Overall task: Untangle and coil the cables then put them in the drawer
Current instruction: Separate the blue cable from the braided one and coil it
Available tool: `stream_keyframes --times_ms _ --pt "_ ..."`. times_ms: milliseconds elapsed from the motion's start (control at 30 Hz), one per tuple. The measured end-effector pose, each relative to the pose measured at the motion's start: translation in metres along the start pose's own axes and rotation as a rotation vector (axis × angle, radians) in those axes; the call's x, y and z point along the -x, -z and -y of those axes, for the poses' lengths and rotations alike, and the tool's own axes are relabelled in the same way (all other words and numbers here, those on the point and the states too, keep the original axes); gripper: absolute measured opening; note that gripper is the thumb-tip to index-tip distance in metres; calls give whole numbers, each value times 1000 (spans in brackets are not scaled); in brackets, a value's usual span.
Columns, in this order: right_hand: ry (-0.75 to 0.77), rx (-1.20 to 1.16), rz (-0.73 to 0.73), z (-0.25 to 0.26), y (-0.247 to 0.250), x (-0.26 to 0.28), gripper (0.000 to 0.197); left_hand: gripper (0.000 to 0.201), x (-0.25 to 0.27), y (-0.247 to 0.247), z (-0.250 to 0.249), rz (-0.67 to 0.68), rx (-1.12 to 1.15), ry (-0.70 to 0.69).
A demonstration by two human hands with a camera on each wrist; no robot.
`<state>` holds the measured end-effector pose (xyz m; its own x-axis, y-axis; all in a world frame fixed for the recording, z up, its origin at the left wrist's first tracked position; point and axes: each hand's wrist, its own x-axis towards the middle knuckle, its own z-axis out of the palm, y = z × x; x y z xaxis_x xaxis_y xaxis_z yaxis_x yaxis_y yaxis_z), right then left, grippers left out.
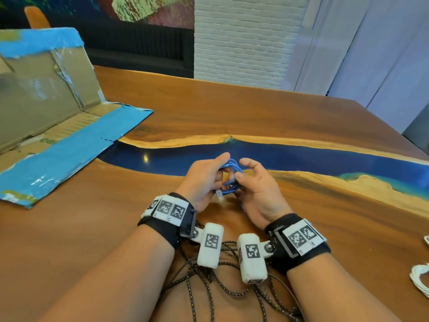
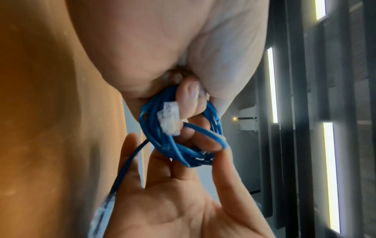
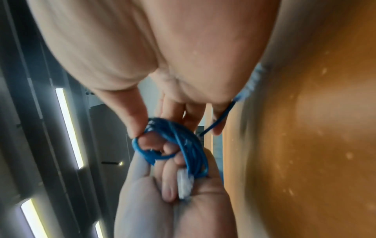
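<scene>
The blue cable (image 1: 231,176), wound into a small coil, hangs above the worktop (image 1: 301,117) between both grips: the left hand (image 1: 204,180) curls round the loops, the right hand (image 1: 257,189) pinches their far side. It looks light and springy; hold across all turns, not the brittle-looking clear plug (image 2: 168,118).

Your wooden table (image 1: 255,112) has a blue strip (image 1: 290,156) winding across it from left to right, edged in pale wood. On the far left a flattened cardboard box (image 1: 41,101) with blue tape lies on the top, one flap spread toward the blue strip and touching its left end. Close to you, a tangle of dark braided cables (image 1: 209,289) sprawls on the wood. At the right edge rests a bundle of white cable (image 1: 420,277), partly cut off
</scene>
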<state>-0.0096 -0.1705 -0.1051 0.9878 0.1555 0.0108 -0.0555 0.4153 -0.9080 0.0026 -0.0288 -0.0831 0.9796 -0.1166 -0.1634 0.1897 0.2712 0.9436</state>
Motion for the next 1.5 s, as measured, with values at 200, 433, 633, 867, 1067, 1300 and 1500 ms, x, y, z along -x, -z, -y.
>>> stream_keyframes --times_ms 200,433,633,867,1067,1300,1500 --pt "-69 3 127 5 4 -1 71 42 -1 1 7 41 0 25" --pt "86 304 -145 0 6 -7 57 35 -7 6 8 21 70 31" --pt "99 380 -244 0 5 -6 30 31 -8 8 8 -11 101 -20" --pt "-5 120 -113 11 3 -8 18 21 -13 14 9 -47 16 -74" --pt "-80 30 -13 34 16 -6 34 24 -12 17 4 17 -1 -50" --pt "115 493 -131 31 27 -9 17 20 -8 14 0 78 90 -34" --pt "207 689 -73 30 21 -6 15 27 3 3 -1 134 283 40"
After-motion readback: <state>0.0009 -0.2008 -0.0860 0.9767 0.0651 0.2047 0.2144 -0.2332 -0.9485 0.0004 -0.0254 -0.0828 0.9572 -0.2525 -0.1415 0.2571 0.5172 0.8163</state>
